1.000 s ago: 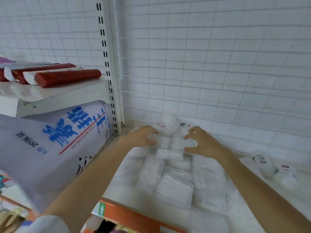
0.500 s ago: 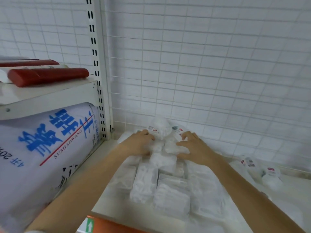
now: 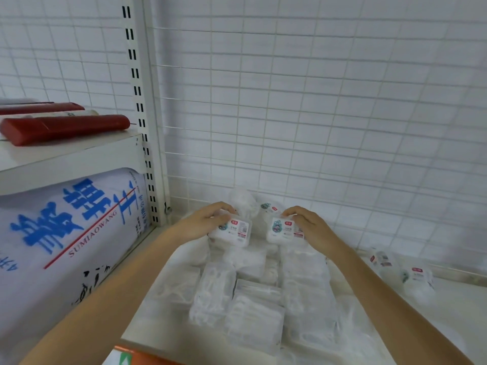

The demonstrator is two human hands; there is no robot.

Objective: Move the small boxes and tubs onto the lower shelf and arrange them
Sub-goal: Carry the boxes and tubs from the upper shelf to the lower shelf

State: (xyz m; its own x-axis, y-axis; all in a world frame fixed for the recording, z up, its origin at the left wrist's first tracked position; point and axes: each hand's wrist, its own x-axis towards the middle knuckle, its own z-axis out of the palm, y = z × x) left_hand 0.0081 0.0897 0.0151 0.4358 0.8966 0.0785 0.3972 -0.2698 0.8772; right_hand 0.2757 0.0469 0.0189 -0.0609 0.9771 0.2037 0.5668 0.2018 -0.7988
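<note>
My left hand [image 3: 204,223] grips a small white box [image 3: 234,231] with a red and teal label. My right hand [image 3: 308,226] grips a second box of the same kind [image 3: 283,230], about a hand's width to the right. Both boxes are tilted up, labels facing me, just above the white shelf [image 3: 168,325] near the back wall. Behind them sit more white tubs [image 3: 268,209]. Several flat clear packets [image 3: 237,299] lie in rows on the shelf in front of my hands.
Two small labelled tubs [image 3: 416,279] lie at the right by the shelf's back edge. A big white sack with blue print [image 3: 68,233] fills the bay to the left, under a shelf with red tubes [image 3: 63,127]. A slotted upright [image 3: 142,114] and wire grid wall close the back.
Both hands have lifted a box each out of the pile and pulled them apart, labels now turned toward me. The camera has moved closer.
</note>
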